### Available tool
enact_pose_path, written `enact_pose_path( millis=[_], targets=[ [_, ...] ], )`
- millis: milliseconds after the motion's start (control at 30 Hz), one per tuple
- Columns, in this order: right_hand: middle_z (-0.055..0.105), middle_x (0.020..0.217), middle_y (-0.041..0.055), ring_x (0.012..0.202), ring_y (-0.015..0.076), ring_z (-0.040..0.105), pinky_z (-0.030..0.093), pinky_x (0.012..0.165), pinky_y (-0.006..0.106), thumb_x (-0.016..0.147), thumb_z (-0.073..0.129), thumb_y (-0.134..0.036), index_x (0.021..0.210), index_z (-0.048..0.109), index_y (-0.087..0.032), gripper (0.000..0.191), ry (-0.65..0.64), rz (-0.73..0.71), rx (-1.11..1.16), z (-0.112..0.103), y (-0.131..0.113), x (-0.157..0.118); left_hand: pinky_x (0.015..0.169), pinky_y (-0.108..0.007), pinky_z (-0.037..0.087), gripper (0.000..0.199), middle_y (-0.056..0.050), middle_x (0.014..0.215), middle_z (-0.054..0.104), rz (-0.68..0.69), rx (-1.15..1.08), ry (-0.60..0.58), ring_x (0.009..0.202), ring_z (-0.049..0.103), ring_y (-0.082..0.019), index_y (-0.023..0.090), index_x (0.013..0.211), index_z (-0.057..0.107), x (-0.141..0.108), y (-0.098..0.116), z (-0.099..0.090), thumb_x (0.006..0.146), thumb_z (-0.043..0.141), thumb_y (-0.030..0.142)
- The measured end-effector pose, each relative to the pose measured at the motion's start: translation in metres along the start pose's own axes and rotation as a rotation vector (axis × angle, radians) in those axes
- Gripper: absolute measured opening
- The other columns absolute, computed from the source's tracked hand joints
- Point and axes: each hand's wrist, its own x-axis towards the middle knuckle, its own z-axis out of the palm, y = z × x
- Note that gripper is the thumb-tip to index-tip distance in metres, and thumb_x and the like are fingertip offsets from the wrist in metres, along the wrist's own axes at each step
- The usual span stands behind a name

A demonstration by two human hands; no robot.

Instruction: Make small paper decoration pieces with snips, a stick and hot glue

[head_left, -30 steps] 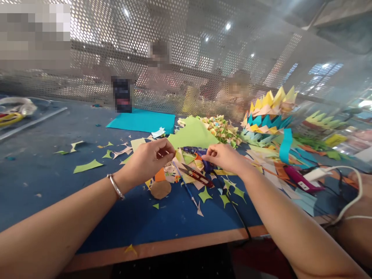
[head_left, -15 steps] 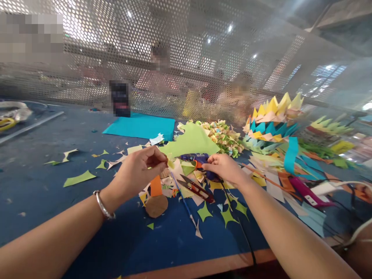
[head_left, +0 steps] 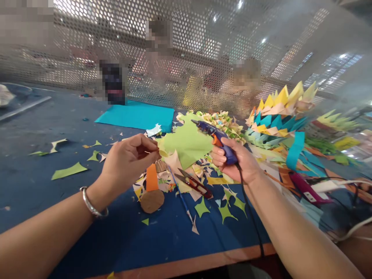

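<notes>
My left hand (head_left: 128,157) is closed in a pinch, with a small pale-yellow paper piece (head_left: 162,150) showing at its fingertips. In my right hand (head_left: 232,159) is a dark-blue glue gun (head_left: 207,128) with an orange trigger; its nozzle points left, above a light-green paper sheet (head_left: 187,143). Between the hands and nearer me lie thread snips (head_left: 194,183) with red handles and a thin blue stick (head_left: 183,199). Left of those are an orange paper strip (head_left: 151,178) and a round brown disc (head_left: 152,201).
A turquoise sheet (head_left: 136,116) lies farther back, beside a pile of small curled paper pieces (head_left: 232,124). Zigzag paper crowns (head_left: 279,116) are stacked at right, near a magenta power strip (head_left: 309,190). The gun's black cord (head_left: 251,209) hangs over the table edge. Perforated metal mesh (head_left: 186,77) stands behind.
My right hand has picked the glue gun up off the table and now holds it raised, with its nozzle toward the left hand. My left hand keeps its pinch.
</notes>
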Motion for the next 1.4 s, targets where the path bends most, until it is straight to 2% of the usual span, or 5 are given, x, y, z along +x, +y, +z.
enact_pose_path(
  millis=[133, 233, 533, 733, 1400],
  targets=[
    [0.034, 0.055, -0.0086, 0.046, 0.0069, 0.030, 0.030, 0.044, 0.020, 0.074, 0.072, -0.034, 0.078, 0.058, -0.019, 0.021, -0.084, 0.010, 0.040, 0.006, 0.005, -0.001, 0.066, -0.033, 0.051, 0.012, -0.005, 0.087, 0.066, -0.066, -0.132, 0.034, 0.075, 0.063, -0.019, 0.020, 0.077, 0.059, -0.001, 0.006, 0.006, 0.075, 0.065, 0.029],
    [0.037, 0.054, -0.0079, 0.046, 0.0055, 0.032, 0.030, 0.045, 0.020, 0.073, 0.073, -0.028, 0.068, 0.055, -0.017, 0.022, -0.117, 0.039, 0.012, 0.011, 0.011, -0.003, 0.064, -0.030, 0.050, 0.009, -0.004, 0.082, 0.065, -0.041, -0.163, 0.022, 0.073, 0.062, -0.017, 0.019, 0.076, 0.060, -0.002, 0.006, 0.010, 0.074, 0.065, 0.027],
    [0.054, 0.054, -0.0020, 0.052, 0.0108, 0.049, 0.037, 0.052, 0.026, 0.082, 0.064, -0.033, 0.064, 0.056, -0.018, 0.025, -0.123, -0.142, -0.594, 0.017, 0.022, -0.013, 0.063, -0.027, 0.053, 0.004, -0.004, 0.085, 0.066, -0.019, -0.190, -0.008, 0.072, 0.063, -0.015, 0.018, 0.076, 0.059, -0.004, 0.008, 0.010, 0.075, 0.062, 0.020],
    [0.052, 0.057, -0.0025, 0.054, 0.0111, 0.050, 0.038, 0.052, 0.025, 0.084, 0.061, -0.034, 0.065, 0.056, -0.019, 0.024, -0.114, -0.219, -0.770, 0.011, 0.025, -0.013, 0.066, -0.025, 0.053, 0.003, -0.004, 0.084, 0.065, 0.000, -0.212, -0.034, 0.075, 0.063, -0.013, 0.017, 0.075, 0.060, -0.005, 0.008, 0.010, 0.076, 0.063, 0.016],
    [0.049, 0.054, -0.0035, 0.050, 0.0095, 0.045, 0.035, 0.050, 0.026, 0.087, 0.059, -0.039, 0.057, 0.051, -0.019, 0.037, -0.141, -0.284, -0.925, 0.011, 0.020, -0.015, 0.058, -0.021, 0.049, 0.004, -0.001, 0.075, 0.063, 0.001, -0.132, -0.050, 0.065, 0.060, -0.011, 0.017, 0.074, 0.060, -0.003, 0.008, 0.008, 0.076, 0.062, 0.013]
  ],
)
